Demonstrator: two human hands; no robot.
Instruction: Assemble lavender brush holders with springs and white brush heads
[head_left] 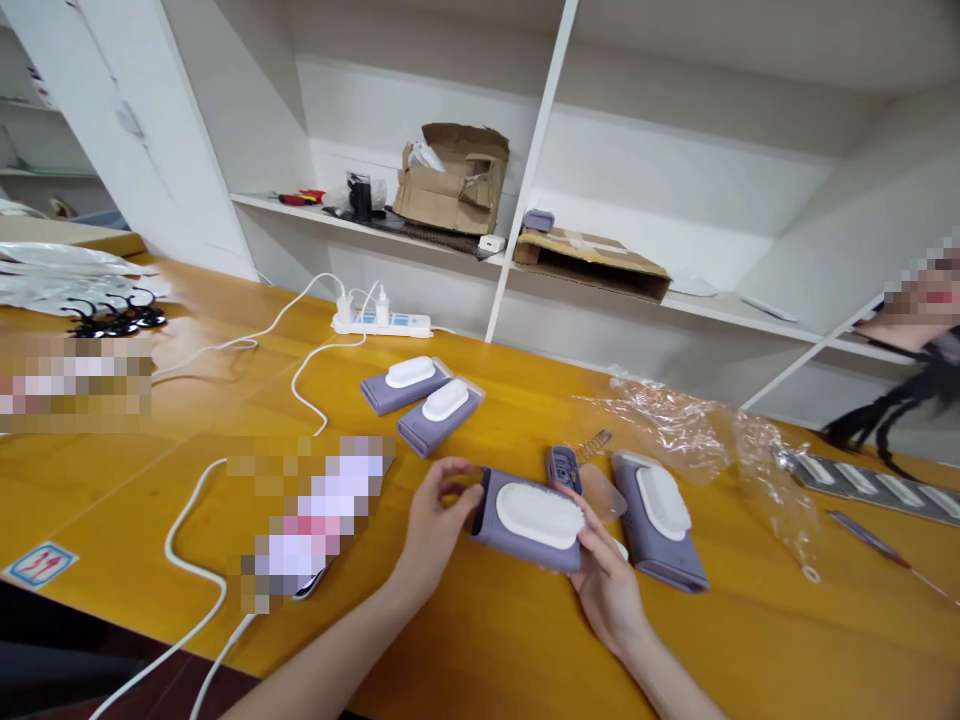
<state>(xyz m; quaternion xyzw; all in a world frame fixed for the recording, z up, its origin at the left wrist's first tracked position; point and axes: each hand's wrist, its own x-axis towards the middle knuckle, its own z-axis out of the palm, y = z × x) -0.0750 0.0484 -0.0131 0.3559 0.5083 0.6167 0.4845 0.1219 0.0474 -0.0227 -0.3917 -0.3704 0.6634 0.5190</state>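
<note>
A purple case (525,555) with a white oval brush (541,515) on its upper face is held over the table, slightly tilted. My right hand (611,590) grips its right end, thumb on top and fingers partly hidden beneath. At the dark left end of the case is my left hand (435,520), its fingers curled and the thumb and fingertips closed on the edge. Just behind lies a small purple part (562,468) with a hollow inside, beside a metal spring (595,445) and a clear oval piece (604,494).
Another purple case with a brush (660,520) lies to the right; two similar cases (439,420) are behind. A phone (322,525) with a white cable (196,560) lies left. Clear plastic wrap (675,420), a screwdriver (870,535) and a power strip (386,323) are also on the table.
</note>
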